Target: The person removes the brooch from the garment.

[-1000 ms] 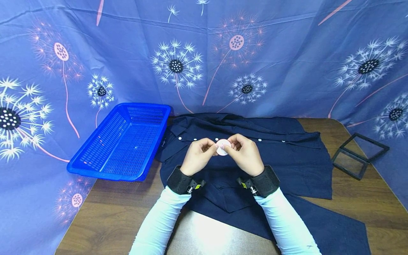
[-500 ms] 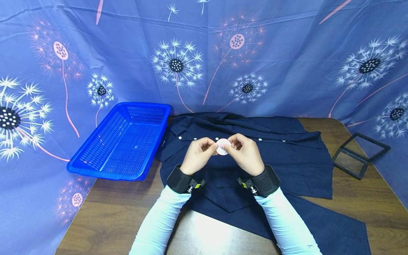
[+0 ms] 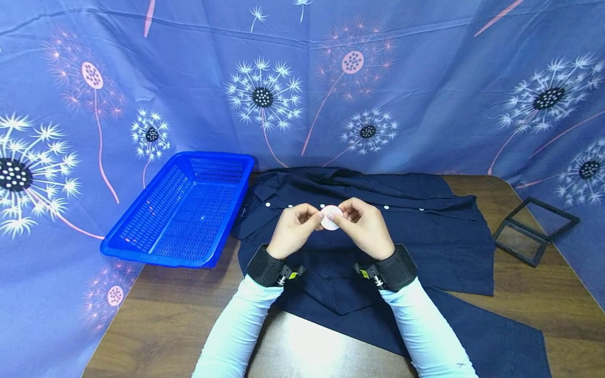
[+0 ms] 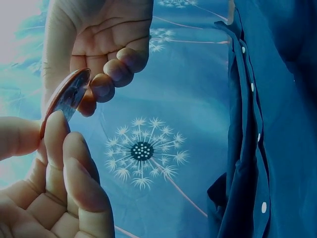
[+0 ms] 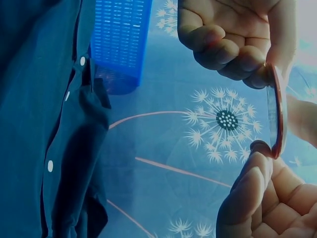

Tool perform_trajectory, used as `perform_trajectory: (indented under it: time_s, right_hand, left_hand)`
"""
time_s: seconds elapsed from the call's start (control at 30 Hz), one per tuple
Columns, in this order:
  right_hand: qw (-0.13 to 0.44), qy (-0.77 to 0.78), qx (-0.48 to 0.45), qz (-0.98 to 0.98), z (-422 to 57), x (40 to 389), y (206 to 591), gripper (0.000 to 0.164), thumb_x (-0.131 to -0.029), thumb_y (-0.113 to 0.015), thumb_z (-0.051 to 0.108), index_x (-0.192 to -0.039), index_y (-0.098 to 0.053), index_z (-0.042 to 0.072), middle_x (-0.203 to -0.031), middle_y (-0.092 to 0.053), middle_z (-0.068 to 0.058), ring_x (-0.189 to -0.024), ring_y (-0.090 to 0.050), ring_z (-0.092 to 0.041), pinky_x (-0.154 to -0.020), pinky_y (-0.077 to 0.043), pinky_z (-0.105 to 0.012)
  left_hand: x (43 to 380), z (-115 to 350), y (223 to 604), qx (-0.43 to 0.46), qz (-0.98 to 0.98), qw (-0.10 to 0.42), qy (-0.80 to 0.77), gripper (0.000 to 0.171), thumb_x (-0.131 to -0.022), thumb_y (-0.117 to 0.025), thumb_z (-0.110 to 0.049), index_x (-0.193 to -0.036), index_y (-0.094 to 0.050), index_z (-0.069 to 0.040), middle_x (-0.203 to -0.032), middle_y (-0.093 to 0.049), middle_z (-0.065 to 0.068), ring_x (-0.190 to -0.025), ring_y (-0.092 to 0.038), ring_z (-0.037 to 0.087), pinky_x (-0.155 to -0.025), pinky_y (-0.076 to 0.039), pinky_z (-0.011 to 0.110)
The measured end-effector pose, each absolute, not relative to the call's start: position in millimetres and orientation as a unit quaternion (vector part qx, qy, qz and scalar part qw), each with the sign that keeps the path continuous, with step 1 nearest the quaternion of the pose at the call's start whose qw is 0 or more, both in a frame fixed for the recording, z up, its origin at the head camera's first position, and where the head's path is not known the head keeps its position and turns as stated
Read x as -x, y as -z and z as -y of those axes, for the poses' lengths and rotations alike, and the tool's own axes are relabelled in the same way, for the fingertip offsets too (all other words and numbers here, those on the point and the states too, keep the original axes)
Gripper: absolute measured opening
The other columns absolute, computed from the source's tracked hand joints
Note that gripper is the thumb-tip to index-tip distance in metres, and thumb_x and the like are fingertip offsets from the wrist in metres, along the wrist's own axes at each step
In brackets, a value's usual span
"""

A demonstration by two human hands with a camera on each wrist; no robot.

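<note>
A small round badge [image 3: 328,224], whitish on top, is held up between both hands over a dark navy shirt [image 3: 425,252]. My left hand [image 3: 294,231] pinches its left edge between thumb and fingers. Opposite it, my right hand [image 3: 365,228] pinches the other edge, its thumb lying over the face. Seen edge-on in the left wrist view, the badge [image 4: 67,99] has a coppery rim and a shiny underside. The right wrist view also shows the badge [image 5: 277,111] on edge between the fingertips. White buttons run along the shirt's placket behind the hands.
A blue plastic basket [image 3: 208,257] stands at the left on the wooden table [image 3: 156,320]. Two joined black square frames [image 3: 520,252] lie at the right edge. A blue dandelion-print cloth [image 3: 302,79] hangs behind the table.
</note>
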State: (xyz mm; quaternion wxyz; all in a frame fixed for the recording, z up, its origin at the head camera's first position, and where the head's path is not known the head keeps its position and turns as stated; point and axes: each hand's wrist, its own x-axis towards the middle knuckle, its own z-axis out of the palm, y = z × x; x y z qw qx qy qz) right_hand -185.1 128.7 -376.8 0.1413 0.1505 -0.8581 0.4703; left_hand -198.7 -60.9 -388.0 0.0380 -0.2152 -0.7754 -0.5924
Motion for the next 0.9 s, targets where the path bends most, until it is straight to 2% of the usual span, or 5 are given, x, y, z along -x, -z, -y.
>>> perform_trajectory:
  time_s: [0.33, 0.63, 0.77, 0.9]
  right_hand:
    - [0.161, -0.481, -0.158, 0.847, -133, 185, 375, 0.018, -0.087, -0.075, 0.021, -0.097, -0.07, 0.006, -0.081, -0.067, -0.007, -0.067, -0.058, -0.013, -0.06, -0.048, -0.021]
    - [0.222, -0.511, -0.201, 0.806, -139, 184, 372, 0.022, -0.084, -0.075, 0.006, -0.106, -0.07, 0.004, -0.095, -0.071, -0.01, -0.081, -0.062, -0.001, -0.073, -0.051, -0.012]
    - [0.244, -0.522, -0.23, 0.784, -140, 184, 371, 0.027, -0.081, -0.077, 0.0, -0.107, -0.071, 0.004, -0.099, -0.071, -0.011, -0.086, -0.065, -0.004, -0.078, -0.053, -0.014]
    - [0.269, -0.513, -0.253, 0.775, -141, 184, 370, 0.029, -0.078, -0.078, -0.003, -0.106, -0.071, 0.004, -0.101, -0.071, -0.011, -0.087, -0.068, -0.013, -0.081, -0.054, -0.016]
  left_hand:
    - [198, 61, 386, 0.225, 0.765, 0.043, 0.602, 0.016, -0.094, -0.063, -0.008, -0.086, -0.068, 0.005, -0.076, -0.069, 0.02, -0.065, -0.061, 0.005, -0.062, -0.05, 0.021]
    - [199, 64, 385, 0.225, 0.752, 0.046, 0.619, 0.017, -0.094, -0.063, -0.008, -0.085, -0.067, 0.006, -0.074, -0.067, 0.021, -0.063, -0.06, 0.006, -0.06, -0.05, 0.021]
    - [199, 66, 384, 0.218, 0.745, 0.041, 0.629, 0.018, -0.094, -0.063, -0.008, -0.086, -0.067, 0.007, -0.073, -0.067, 0.022, -0.062, -0.06, 0.005, -0.06, -0.05, 0.022]
    - [198, 68, 382, 0.208, 0.743, 0.039, 0.635, 0.017, -0.094, -0.062, -0.008, -0.088, -0.067, 0.007, -0.073, -0.067, 0.022, -0.063, -0.061, 0.006, -0.06, -0.05, 0.021]
